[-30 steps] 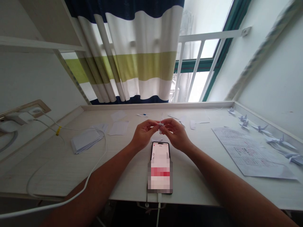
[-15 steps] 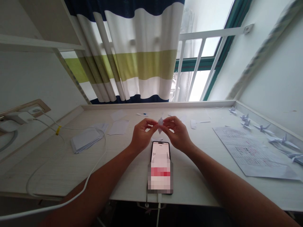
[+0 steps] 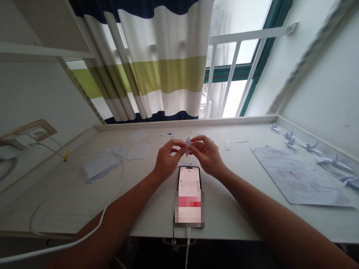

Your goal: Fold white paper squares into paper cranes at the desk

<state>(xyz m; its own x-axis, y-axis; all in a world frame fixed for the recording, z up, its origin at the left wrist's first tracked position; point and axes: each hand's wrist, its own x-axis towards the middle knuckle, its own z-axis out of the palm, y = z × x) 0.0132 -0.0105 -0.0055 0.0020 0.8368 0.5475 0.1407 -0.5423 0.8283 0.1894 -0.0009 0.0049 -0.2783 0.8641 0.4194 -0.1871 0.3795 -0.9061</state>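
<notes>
Folded paper (image 3: 187,144), pinched from both sides by the closed fingers of the left hand (image 3: 165,160) and right hand (image 3: 209,158), now held higher and more upright than a second ago, worked in mid-air above the phone (image 3: 189,186) at the front edge of the desk (image 3: 241,213).

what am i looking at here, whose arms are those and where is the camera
There is no machine here: these are a person's own two bare arms, filmed by a camera worn on their head that looks forward and down. That is why the arms come in from the bottom edge. The left hand and right hand pinch a small folded paper between their fingertips, above a phone lying on the pale desk. On the desk's left lie a stack of paper slips and a white cable. On the right lies a printed sheet, with folded paper cranes along the edge.
</notes>
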